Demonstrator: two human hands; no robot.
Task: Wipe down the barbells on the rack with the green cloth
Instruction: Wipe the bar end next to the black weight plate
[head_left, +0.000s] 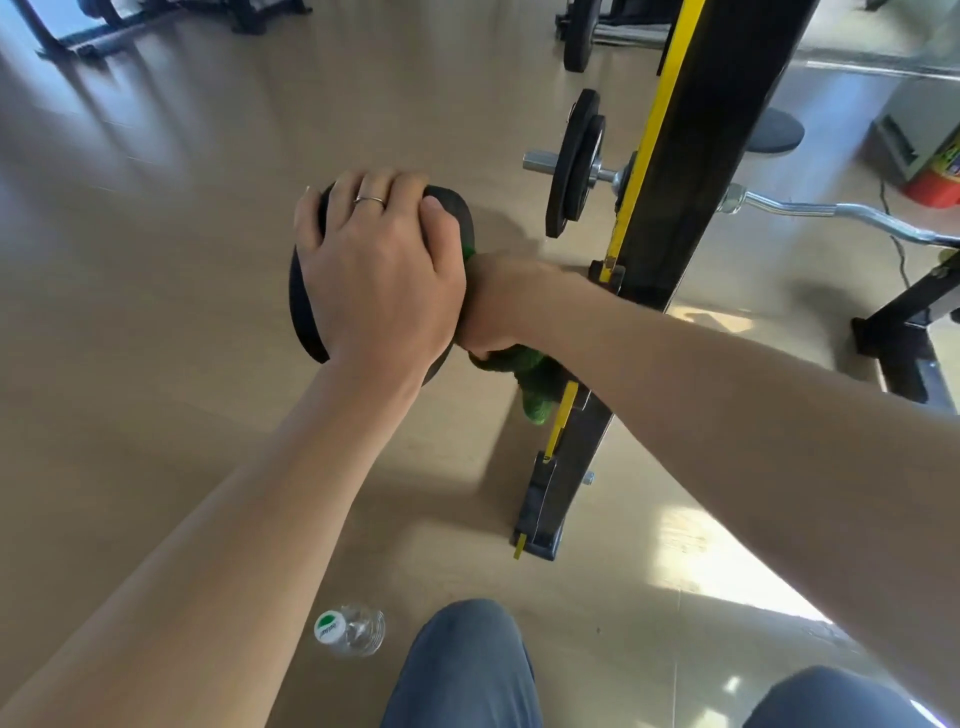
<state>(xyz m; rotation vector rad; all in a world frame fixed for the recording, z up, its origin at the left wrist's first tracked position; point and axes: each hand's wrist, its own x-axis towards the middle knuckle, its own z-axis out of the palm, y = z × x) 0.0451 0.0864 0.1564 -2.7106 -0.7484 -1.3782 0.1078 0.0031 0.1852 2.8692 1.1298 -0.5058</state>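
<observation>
My left hand (379, 270) lies over the top of a black weight plate (304, 312) at the near barbell's end, fingers curled over its rim. Right behind it, my right hand (493, 306) grips the green cloth (537, 384), wrapped around the bar just inside the plate; the bar itself is hidden. The cloth's loose end hangs down beside the black and yellow rack upright (670, 171). A second barbell (852, 215) with a curled chrome bar and black plates (574, 166) rests higher on the rack.
A clear water bottle (349, 630) with a green and white cap stands on the floor near my knees (462, 670). The rack's foot (540, 519) reaches toward me. More gym equipment stands at the far left and far right.
</observation>
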